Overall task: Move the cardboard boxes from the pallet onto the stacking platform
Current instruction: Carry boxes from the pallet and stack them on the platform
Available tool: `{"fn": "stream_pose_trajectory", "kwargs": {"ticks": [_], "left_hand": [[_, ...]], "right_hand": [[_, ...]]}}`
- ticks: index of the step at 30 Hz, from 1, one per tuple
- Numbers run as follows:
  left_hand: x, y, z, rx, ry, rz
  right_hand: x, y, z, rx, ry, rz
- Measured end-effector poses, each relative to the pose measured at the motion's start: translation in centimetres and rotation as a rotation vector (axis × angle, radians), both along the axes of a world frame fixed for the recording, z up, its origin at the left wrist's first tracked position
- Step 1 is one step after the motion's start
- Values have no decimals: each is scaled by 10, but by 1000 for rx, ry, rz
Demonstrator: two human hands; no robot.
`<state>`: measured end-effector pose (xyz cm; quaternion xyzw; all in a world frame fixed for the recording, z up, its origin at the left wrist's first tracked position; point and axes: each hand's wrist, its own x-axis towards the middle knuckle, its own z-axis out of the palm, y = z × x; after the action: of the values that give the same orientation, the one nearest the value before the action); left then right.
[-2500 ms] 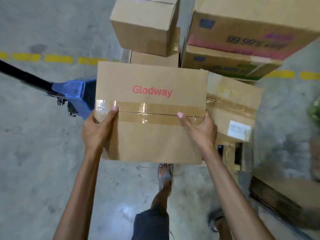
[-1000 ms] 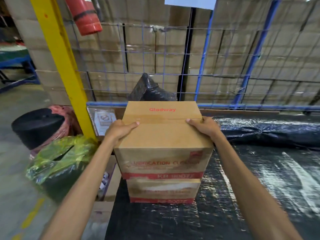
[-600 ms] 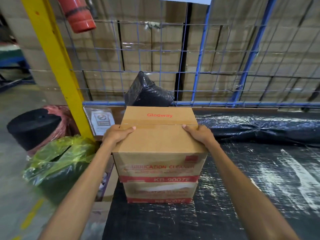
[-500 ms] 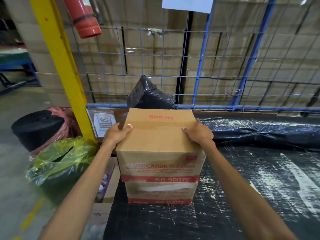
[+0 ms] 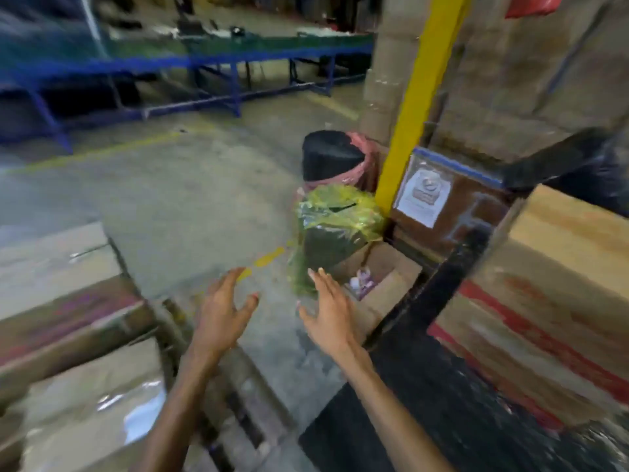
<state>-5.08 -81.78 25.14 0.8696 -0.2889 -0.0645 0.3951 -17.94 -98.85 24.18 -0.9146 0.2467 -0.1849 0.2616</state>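
Two empty hands, left hand (image 5: 223, 313) and right hand (image 5: 328, 311), fingers spread wide, below yellow post (image 5: 413, 107), likely reaching for next pick. Stacked boxes (image 5: 544, 284) right of post on platform (image 5: 425, 386); pallet boxes (image 5: 68, 301) lower left.

This is a warehouse, a big place where boxes are kept. Left of the left hand (image 5: 221, 311), brown cardboard boxes (image 5: 68, 301) sit on a wooden pallet (image 5: 238, 396). Right of the right hand (image 5: 328, 308), more boxes (image 5: 544, 284) stand on a platform (image 5: 425, 410) covered in black plastic. Under both hands is a grey concrete floor (image 5: 170, 206) with a yellow line (image 5: 269, 258) painted on it. Far ahead run long blue benches (image 5: 238, 59). A yellow post (image 5: 415, 97) stands beside tall wrapped stacks (image 5: 527, 80).
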Motion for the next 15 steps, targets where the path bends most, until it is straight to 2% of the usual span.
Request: {"fn": "stream_pose_trajectory", "kwargs": {"ticks": [5,9,15], "left_hand": [[19,258,-62,122,84,371],[27,441,-118,208,213,550],[40,630,-217,294,438,737]], "right_hand": [[86,207,-86,160,219,401],[135,373,-140,287,404,599],[174,557,-240,472,576,619]]}}
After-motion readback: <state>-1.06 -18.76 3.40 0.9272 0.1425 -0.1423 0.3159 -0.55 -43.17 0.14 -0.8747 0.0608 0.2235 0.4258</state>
